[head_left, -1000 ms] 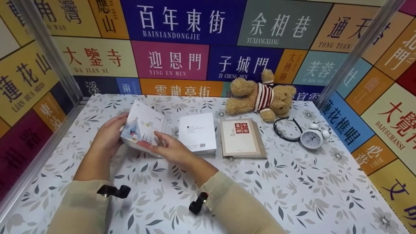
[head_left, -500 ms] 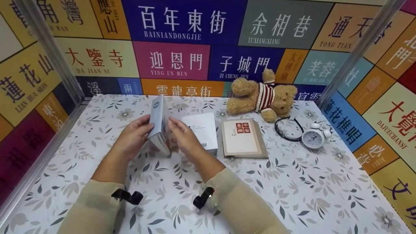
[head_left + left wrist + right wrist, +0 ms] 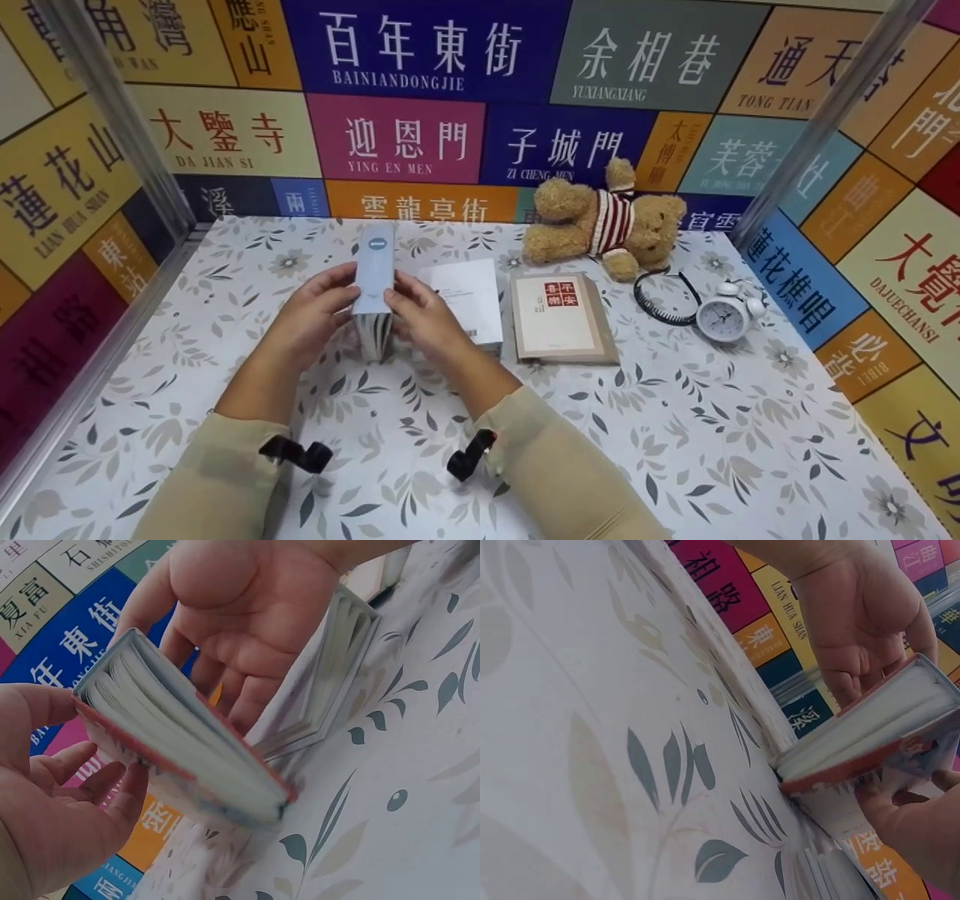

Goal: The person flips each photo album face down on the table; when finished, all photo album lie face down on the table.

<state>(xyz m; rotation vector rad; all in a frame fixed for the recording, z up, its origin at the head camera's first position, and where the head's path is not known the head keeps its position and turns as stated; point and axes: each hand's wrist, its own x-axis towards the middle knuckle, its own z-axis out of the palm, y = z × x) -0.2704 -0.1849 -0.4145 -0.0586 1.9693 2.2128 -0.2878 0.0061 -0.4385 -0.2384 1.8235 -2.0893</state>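
Note:
Both hands hold a small thick book (image 3: pixel 373 274) with its pale blue spine facing up and its pages hanging down, close over the tablecloth. My left hand (image 3: pixel 311 319) grips the cover on the left side, thumb near the spine. On the opposite side my right hand (image 3: pixel 431 315) grips the other cover. In the left wrist view, the book (image 3: pixel 187 739) shows its page ends and red-edged covers. A white book (image 3: pixel 474 296) lies just right of the held one, partly hidden behind my right hand. Beside it lies a tan book (image 3: pixel 562 330) with red print on its cover.
At the back right a teddy bear (image 3: pixel 600 225) in a striped shirt lies on its side. Near it are a black hair band (image 3: pixel 664 321) and a white alarm clock (image 3: pixel 724 315). Printed panels (image 3: pixel 420 52) wall in the floral-covered table (image 3: pixel 675 450).
The book, tilted with its printed cover showing, has turned spine up and moved right. My left hand has moved right with it; my right hand has shifted slightly right and grips the opposite cover.

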